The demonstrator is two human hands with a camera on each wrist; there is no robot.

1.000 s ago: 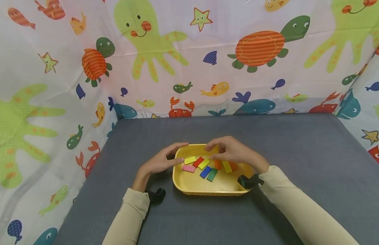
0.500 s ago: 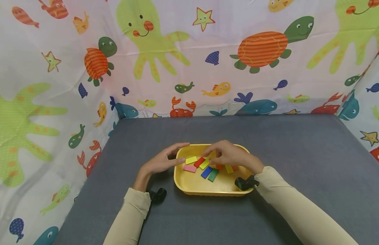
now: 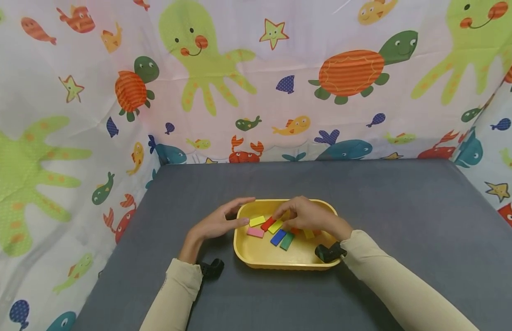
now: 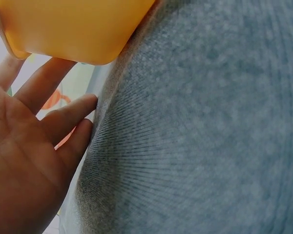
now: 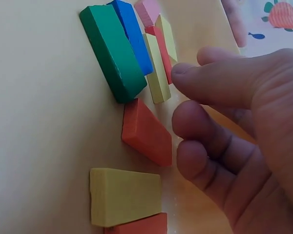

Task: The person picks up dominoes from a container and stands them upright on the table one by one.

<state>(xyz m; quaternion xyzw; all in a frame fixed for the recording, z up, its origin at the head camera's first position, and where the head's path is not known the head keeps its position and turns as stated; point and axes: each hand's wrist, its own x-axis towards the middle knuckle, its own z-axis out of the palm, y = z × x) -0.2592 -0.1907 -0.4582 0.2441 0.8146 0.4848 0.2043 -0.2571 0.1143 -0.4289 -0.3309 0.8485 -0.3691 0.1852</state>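
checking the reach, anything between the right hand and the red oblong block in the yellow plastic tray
Nothing visible stands between the right hand and the red oblong block, though a yellow oblong block lies close alongside.

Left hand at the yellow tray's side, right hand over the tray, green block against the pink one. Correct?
One slip: the right wrist view shows the green block beside the blue block, not the pink block. Left hand and right hand are as stated.

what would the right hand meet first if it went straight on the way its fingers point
Probably the red block in the yellow tray; whether the fingers touch it is unclear.
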